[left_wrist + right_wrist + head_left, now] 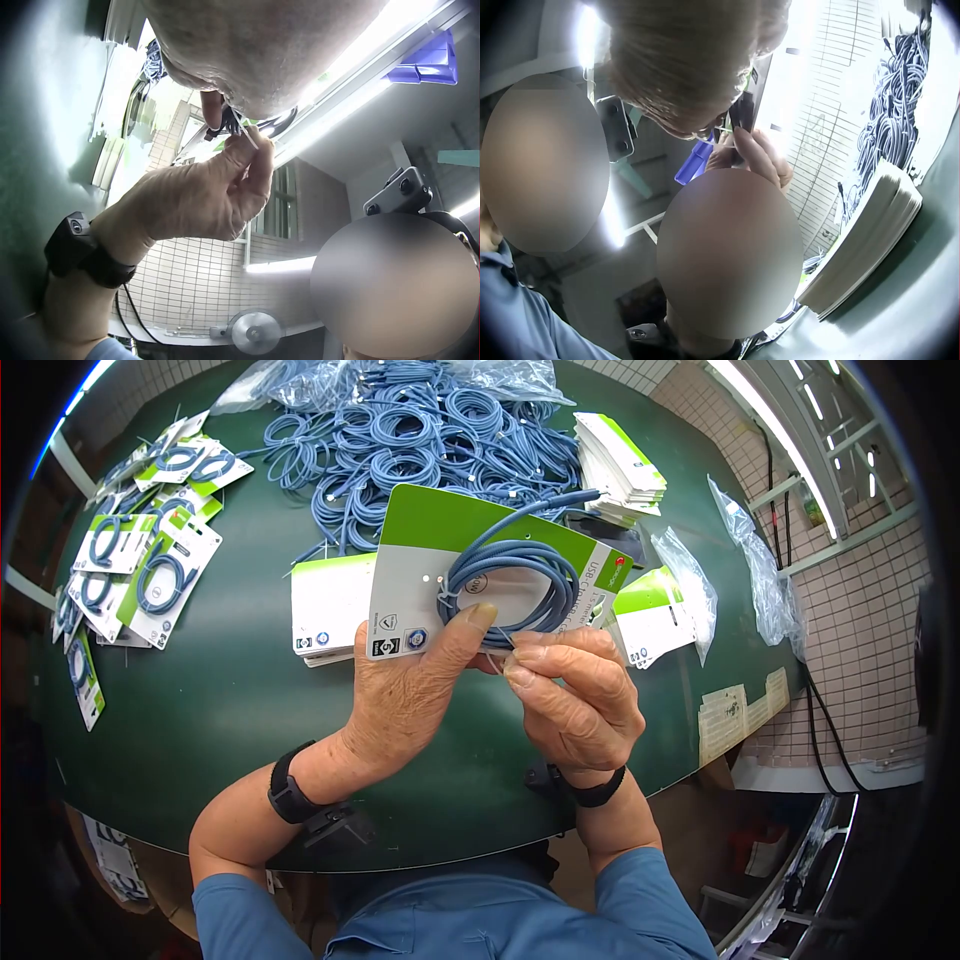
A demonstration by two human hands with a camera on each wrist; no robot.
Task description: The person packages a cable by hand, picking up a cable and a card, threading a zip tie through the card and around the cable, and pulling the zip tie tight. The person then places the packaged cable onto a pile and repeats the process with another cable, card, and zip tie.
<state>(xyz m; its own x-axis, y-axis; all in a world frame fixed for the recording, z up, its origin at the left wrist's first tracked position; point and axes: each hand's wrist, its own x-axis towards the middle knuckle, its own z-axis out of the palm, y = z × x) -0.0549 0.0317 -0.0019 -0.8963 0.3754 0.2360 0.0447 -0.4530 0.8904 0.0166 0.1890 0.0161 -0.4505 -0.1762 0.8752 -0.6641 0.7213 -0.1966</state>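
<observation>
In the head view my left hand [405,690] holds a green-and-white printed card [425,520] upright, its thumb pressing a coiled blue cable [515,550] against the front. The cable's plug end sticks out past the card's upper right edge. My right hand [585,700] pinches a thin white tie [247,135] at the bottom of the coil, thumb and forefinger together. The left wrist view shows this tie standing out from the right fingertips. Part of the left hand's fingers is hidden behind the card.
Many coiled blue cables [405,425] lie heaped at the back. Carded cables [160,580] pile up on the left. Stacks of cards [335,605] stand behind the hands, with another stack [620,465] at back right. Clear plastic bags [690,585] lie right on the green table [250,700].
</observation>
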